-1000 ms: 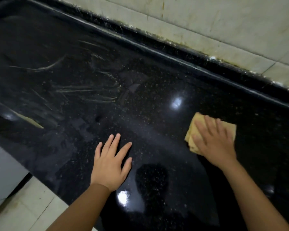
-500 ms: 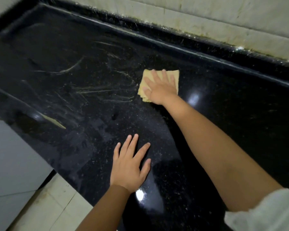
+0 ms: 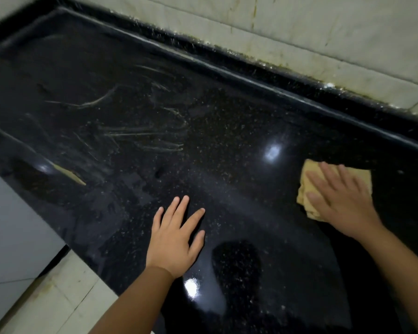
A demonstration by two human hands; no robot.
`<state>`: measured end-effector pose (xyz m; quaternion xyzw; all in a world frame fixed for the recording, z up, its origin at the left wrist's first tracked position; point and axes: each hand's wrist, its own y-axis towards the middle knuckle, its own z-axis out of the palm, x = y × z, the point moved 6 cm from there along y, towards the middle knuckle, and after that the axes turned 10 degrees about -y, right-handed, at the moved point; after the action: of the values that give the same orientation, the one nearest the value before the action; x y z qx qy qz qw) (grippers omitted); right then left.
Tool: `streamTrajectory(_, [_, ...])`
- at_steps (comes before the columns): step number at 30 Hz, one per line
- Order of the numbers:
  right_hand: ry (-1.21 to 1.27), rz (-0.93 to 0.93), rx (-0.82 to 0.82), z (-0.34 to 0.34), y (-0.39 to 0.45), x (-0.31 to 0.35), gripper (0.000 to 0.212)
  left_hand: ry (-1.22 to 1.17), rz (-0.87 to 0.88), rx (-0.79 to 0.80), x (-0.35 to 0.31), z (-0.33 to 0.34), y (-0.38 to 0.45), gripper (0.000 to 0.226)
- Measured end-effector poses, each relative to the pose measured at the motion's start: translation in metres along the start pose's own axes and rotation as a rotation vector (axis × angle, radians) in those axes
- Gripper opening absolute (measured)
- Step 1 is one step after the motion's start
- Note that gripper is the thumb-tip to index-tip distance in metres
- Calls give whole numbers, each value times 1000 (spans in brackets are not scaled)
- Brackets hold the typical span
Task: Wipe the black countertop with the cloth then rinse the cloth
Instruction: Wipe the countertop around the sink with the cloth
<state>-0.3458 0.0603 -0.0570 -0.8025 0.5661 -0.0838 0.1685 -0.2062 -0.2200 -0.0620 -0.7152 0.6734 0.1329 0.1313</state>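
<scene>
The black speckled countertop [image 3: 227, 131] fills most of the view and carries pale streaks on its left half. A folded yellow cloth [image 3: 310, 172] lies flat on it at the right. My right hand [image 3: 343, 201] presses down on the cloth with straight, spread fingers and covers much of it. My left hand [image 3: 176, 237] rests flat on the bare counter near the front edge, fingers spread, holding nothing.
A raised black lip [image 3: 251, 78] runs along the back of the counter under a stained pale tiled wall [image 3: 323, 27]. A chip or pale mark [image 3: 70, 175] sits at the counter's left front edge. Pale floor tiles [image 3: 46, 302] show at the lower left.
My right hand has slid the cloth from the counter's middle back to the right and nearer to me. The left hand stays planted in the same spot.
</scene>
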Motion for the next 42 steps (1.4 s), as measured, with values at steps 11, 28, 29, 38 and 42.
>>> streamTrajectory(11, [160,235,-38,-17,23,59,52,34,6,-6,-4,-3,0,46])
streamTrajectory(28, [104,272,-16,41,-147,162,59,-23,235,242,2,-41,-13,58])
streamTrajectory(29, [99,351,-2,36,-143,168,75,-45,303,254,11,-45,-21,58])
streamTrajectory(38, [263,407,42,-5,-50,306,54,-15,349,51,157,-91,-69,52])
streamTrajectory(42, [183,227,-19,-19,-32,383,73,-2,181,26,220,-109,-66,56])
